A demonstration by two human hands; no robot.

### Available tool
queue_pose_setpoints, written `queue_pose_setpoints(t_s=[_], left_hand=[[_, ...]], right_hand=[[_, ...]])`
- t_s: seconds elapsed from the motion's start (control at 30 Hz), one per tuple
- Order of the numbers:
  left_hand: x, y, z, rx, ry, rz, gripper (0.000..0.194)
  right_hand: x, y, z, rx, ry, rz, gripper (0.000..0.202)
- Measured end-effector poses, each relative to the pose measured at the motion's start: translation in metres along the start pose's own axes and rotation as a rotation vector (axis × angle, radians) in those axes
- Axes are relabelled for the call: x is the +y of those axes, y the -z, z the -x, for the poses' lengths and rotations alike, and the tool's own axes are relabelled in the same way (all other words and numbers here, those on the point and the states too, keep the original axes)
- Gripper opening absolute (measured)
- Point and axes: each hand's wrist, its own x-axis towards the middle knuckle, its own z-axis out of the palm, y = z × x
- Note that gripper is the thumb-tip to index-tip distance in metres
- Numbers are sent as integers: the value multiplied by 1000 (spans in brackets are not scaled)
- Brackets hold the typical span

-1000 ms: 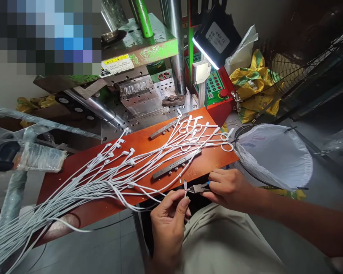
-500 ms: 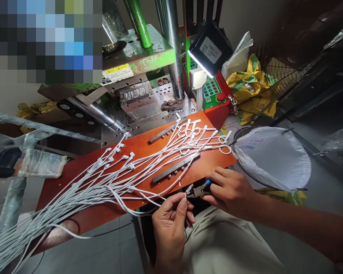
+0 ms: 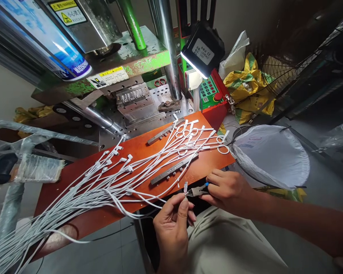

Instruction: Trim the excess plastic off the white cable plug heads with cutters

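My left hand (image 3: 173, 220) pinches the end of a white cable between thumb and fingers, with a small connector (image 3: 185, 187) sticking up from it. From the right, my right hand (image 3: 227, 188) is closed round pliers (image 3: 198, 190) with a blue handle. The jaws of the pliers meet the connector's base just above my left fingertips. Beyond my hands, many white cables (image 3: 103, 190) lie across an orange-brown board (image 3: 214, 160), some with angled plugs and others with ring-shaped loops. Two metal strips (image 3: 174, 169) lie among them.
Behind the board stands a press with a metal die (image 3: 134, 97) and a green plate (image 3: 154, 59). A lamp (image 3: 202, 49) hangs over a red control box (image 3: 217, 97). A white-lined basket (image 3: 274, 156) is at the right.
The connector has turned more upright, and the pliers' jaws have moved slightly left, onto its base. The view has shifted a little, and a blue-and-white can shows at the upper left.
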Motion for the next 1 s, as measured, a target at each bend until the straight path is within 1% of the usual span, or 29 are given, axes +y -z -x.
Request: queue_pose_setpoints(t_s=[0.13, 0.2, 0.27, 0.37, 0.43, 0.5, 0.57, 0.63, 0.67, 0.7, 0.73, 0.77, 0.8, 0.83, 0.87, 0.9, 0.97, 1.0], left_hand=[[-1, 1, 0, 1, 6, -15, 32], [-3, 3, -1, 2, 26, 2, 35], [-5, 6, -3, -18, 82, 31, 38], [-8, 10, -5, -121, 186, 69, 42], [-10, 11, -6, -189, 215, 77, 43], [-12, 11, -7, -210, 215, 90, 42], [-12, 9, -8, -192, 185, 118, 38], [-11, 5, -9, -169, 97, 140, 33], [-10, 3, -9, -162, 27, 140, 31], [-9, 0, -10, -155, -54, 126, 28], [-8, -3, -10, -155, -144, 96, 25], [-7, -5, -10, -175, -235, 46, 22], [-7, -7, -10, -204, -320, -17, 18], [-8, -7, -10, -239, -392, -94, 14], [-10, -7, -10, -282, -445, -183, 18], [-13, -4, -10, -326, -481, -275, 30], [-21, 3, -8, -406, -521, -455, 56], [-25, 8, -8, -425, -556, -526, 58]], right_hand=[[7, 2, 1, -8, 10, -18, 50], [16, 6, 1, -2, 3, -10, 51], [31, 10, -2, 9, -5, 19, 46], [56, 15, -10, 1, 13, 76, 30], [68, 16, -16, -15, 46, 85, 24], [71, 17, -18, 2, 47, 72, 25], [59, 17, -17, 68, -21, 7, 30], [34, 14, -12, 126, -144, -178, 33], [18, 10, -9, 106, -216, -345, 34], [0, 5, -6, 38, -295, -533, 34], [-17, -1, -3, -87, -363, -726, 34], [-32, -8, -1, -219, -404, -911, 33], [-43, -15, 2, -288, -428, -1081, 33], [-50, -21, 3, -267, -484, -1223, 35], [-53, -26, 4, -219, -562, -1335, 41], [-51, -29, 5, -132, -645, -1413, 47], [-39, -31, 5, 23, -769, -1517, 51], [-33, -30, 5, 80, -802, -1554, 54]])
